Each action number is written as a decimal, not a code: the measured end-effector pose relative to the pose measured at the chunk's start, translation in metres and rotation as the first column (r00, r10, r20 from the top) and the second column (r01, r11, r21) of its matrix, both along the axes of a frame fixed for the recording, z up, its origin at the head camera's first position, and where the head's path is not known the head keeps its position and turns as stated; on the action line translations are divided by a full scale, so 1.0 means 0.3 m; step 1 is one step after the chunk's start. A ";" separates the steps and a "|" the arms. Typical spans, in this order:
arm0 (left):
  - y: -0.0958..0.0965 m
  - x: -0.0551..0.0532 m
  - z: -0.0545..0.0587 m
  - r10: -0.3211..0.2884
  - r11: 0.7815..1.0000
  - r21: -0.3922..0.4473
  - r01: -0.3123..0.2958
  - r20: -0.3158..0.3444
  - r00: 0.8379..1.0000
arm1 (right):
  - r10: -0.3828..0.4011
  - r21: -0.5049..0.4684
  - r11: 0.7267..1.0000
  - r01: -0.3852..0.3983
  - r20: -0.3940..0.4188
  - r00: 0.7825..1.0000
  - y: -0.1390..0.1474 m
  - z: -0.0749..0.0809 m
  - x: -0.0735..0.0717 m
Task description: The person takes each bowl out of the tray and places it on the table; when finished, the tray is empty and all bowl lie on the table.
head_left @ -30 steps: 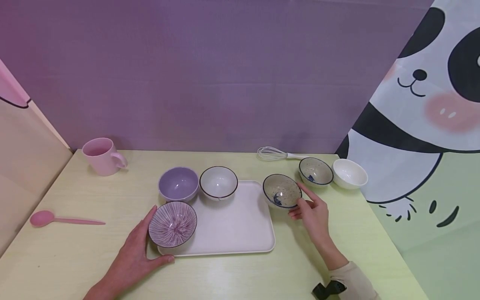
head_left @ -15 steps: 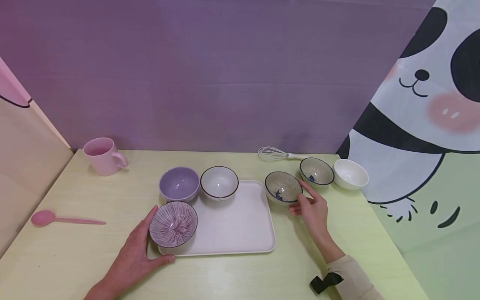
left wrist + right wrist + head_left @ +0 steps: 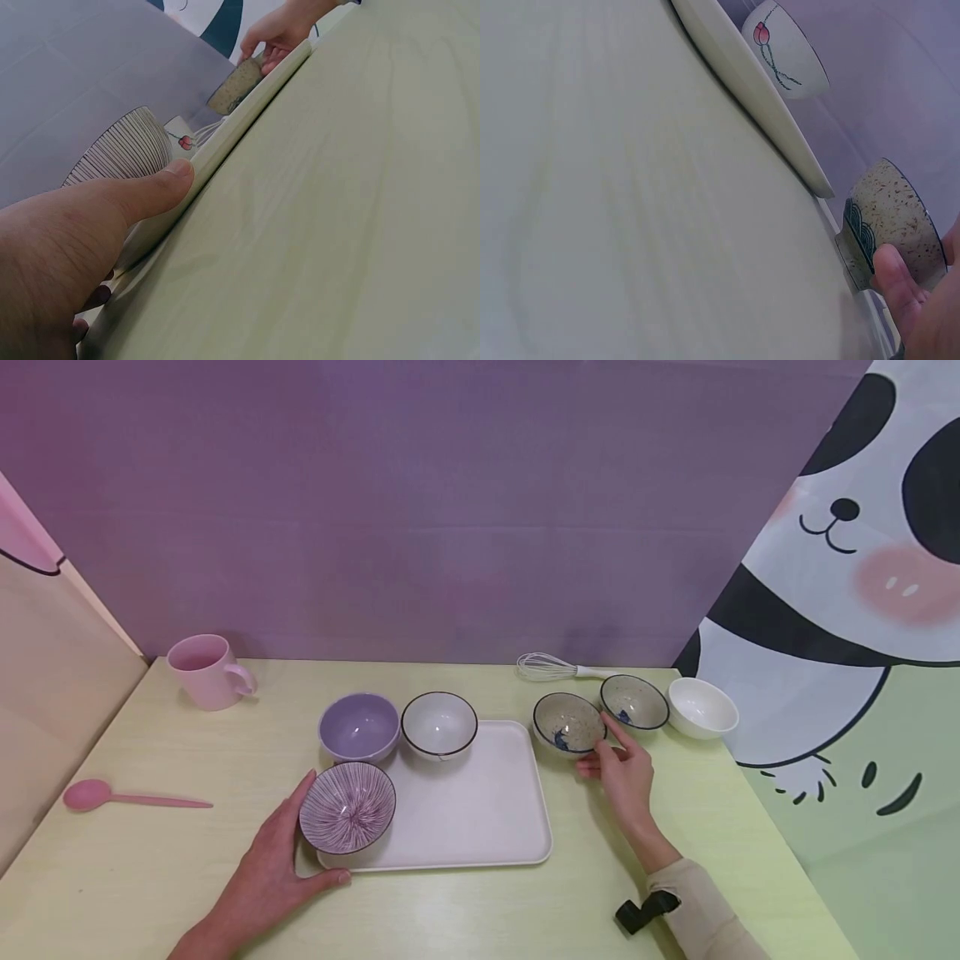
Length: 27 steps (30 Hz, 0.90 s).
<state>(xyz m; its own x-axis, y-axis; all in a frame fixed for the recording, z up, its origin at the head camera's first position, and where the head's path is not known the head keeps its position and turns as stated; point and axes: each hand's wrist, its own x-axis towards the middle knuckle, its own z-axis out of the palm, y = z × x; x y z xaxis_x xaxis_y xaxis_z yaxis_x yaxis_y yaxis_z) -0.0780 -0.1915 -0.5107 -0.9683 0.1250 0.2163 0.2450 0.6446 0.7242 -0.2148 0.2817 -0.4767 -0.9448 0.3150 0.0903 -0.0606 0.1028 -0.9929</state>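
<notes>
In the head view, my right hand (image 3: pixel 624 781) grips a speckled bowl (image 3: pixel 568 725) with a dark rim and blue painting by its right side. The right wrist view shows fingertips on the outer wall of this speckled bowl (image 3: pixel 900 214). My left hand (image 3: pixel 270 852) holds the near left corner of the white tray (image 3: pixel 480 827), its thumb along the front rim. A striped bowl (image 3: pixel 347 808) sits on that corner, close to the fingers. Behind it on the tray are a purple bowl (image 3: pixel 358 727) and a white, dark-rimmed bowl (image 3: pixel 438 724).
A second speckled bowl (image 3: pixel 634 702) and a plain white bowl (image 3: pixel 701 707) stand at the back right. Behind them lies a whisk (image 3: pixel 547 667). At the left are a pink mug (image 3: pixel 206 672) and a pink spoon (image 3: pixel 90 795). A purple backdrop (image 3: pixel 420 510) rises behind the table.
My right hand has moved the speckled bowl a little back and to the right, close to the second speckled bowl. The left hand has stayed at the tray corner.
</notes>
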 end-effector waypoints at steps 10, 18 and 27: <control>0.002 0.000 -0.001 0.001 1.000 -0.010 -0.001 -0.007 1.000 | 0.007 -0.029 1.000 -0.007 -0.019 1.000 -0.005 -0.008 -0.033; 0.001 0.002 0.005 0.000 1.000 -0.010 0.000 0.001 1.000 | 0.011 -0.034 0.999 -0.012 -0.032 0.999 -0.017 -0.010 -0.056; 0.003 0.003 0.005 0.000 1.000 -0.006 0.000 -0.004 1.000 | 0.024 -0.035 0.999 -0.027 -0.060 0.998 -0.018 -0.007 -0.083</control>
